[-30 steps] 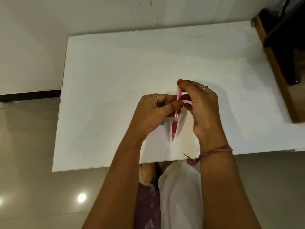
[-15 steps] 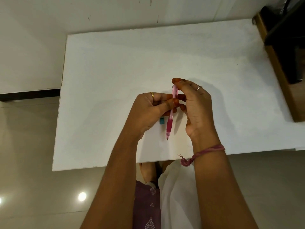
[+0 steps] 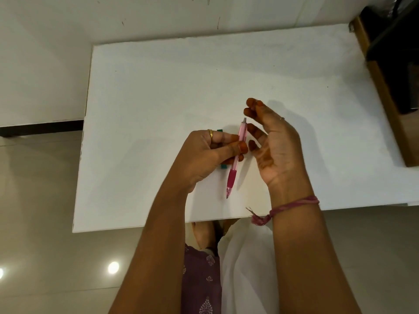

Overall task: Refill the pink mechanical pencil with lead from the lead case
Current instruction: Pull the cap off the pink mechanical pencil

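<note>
The pencil (image 3: 237, 155) looks like see-through pink plastic, with a darker, rubbery-looking grip near its tip. The table (image 3: 158, 91) has a matt white top, and the floor (image 3: 40, 211) is glossy tile. A cupboard (image 3: 385, 91) of brown wood stands at the right, and a twisted pink thread (image 3: 294, 205) circles one wrist.

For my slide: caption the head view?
Left hand holds pink pencil upright over white table; right hand open beside it.

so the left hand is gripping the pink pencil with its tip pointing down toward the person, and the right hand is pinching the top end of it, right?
Not quite. The left hand does hold the pink pencil, tip toward the person, but the right hand is off it: in the head view its fingers are spread beside the top end, not pinching it.
</note>
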